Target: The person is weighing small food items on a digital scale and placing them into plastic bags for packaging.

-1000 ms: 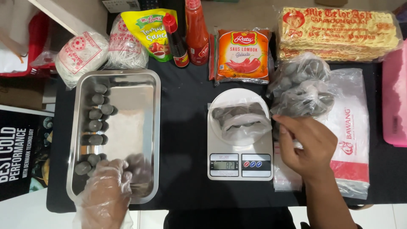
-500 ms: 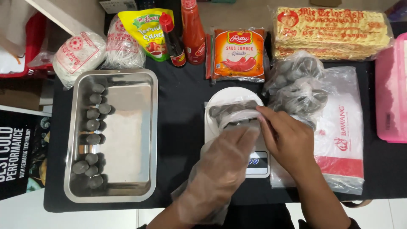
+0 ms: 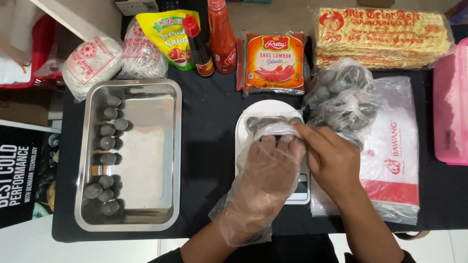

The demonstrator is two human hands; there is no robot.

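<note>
Sitting on the round white platform of a kitchen scale, near the middle of the black table, is a small clear plastic bag with a few grey balls inside it. Both hands meet at this bag. The left hand, covered by a loose transparent plastic glove, lies palm down over the front of the scale with its fingers side by side and their tips tucked into the near edge of the bag; whether they actually pinch the film cannot be told. The bare right hand comes in from the right, its forefinger and thumb brought together on the bag's right edge, the other fingers curled.

Just right of the scale lies a bigger clear bag of grey balls, resting partly on a white and red flat packet. A pink container stands at the far right edge.

Left of the scale, well apart from it, is a rectangular steel tray with a column of grey balls along its left side.

Along the far edge stand 2 bags of white noodles, a yellow-green sauce pouch, a small dark bottle, a red sauce bottle, an orange chilli sauce sachet and a wide pack of yellow noodles.
</note>
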